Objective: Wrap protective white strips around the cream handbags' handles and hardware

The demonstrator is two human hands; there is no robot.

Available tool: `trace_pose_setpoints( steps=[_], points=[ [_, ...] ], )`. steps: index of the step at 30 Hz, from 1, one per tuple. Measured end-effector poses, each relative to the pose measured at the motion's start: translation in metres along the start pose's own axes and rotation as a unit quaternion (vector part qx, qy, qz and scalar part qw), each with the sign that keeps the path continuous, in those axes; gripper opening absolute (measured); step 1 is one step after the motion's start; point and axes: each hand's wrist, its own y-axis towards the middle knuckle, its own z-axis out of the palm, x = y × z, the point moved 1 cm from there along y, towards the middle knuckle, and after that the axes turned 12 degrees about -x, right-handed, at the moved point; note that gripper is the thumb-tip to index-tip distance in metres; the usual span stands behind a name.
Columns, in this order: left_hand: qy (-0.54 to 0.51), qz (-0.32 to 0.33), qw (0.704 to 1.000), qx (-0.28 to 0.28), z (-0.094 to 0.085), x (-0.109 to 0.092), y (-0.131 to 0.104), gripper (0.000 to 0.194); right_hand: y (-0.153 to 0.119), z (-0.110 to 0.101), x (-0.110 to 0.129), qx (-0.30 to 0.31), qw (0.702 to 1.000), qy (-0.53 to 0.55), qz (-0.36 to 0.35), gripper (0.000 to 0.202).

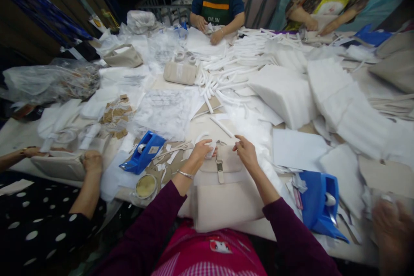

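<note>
A cream bag (pixel 228 207) lies at the table's near edge, its flap raised away from me, with a metal buckle (pixel 219 165) on a short strap. At the flap's left corner my left hand (pixel 202 150) is closed round something white, too small to make out. My right hand (pixel 245 151) is over the flap's right corner, fingers bent and partly apart, with nothing visible between them. A white rod (pixel 222 127) lies just beyond the flap. Left of my left hand are beige straps (pixel 171 151) and paper scraps.
Blue tape dispensers (pixel 144 152) (pixel 318 202) flank the bag. A round tape roll (pixel 146 186) sits at the left edge. White foam sheets (pixel 284 95) and rods (pixel 223 79) cover the far side. Co-workers' hands (pixel 92 161) (pixel 393 220) work at both sides and across the table.
</note>
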Motion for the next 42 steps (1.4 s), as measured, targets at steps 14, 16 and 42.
trace_pose_setpoints(
  steps=[14,16,42],
  points=[
    [0.072,0.021,0.996,-0.045,0.010,0.035,-0.041,0.052,-0.099,-0.062,-0.091,-0.039,0.983,0.109,0.142,0.047],
    [0.098,0.026,0.993,-0.055,0.008,0.037,-0.043,0.053,-0.098,-0.062,-0.098,-0.039,0.983,0.109,0.142,0.047],
    [0.512,0.311,0.800,-0.041,-0.003,0.062,-0.113,0.046,-0.145,-0.058,-0.139,0.133,0.942,0.158,0.264,0.038]
  ],
)
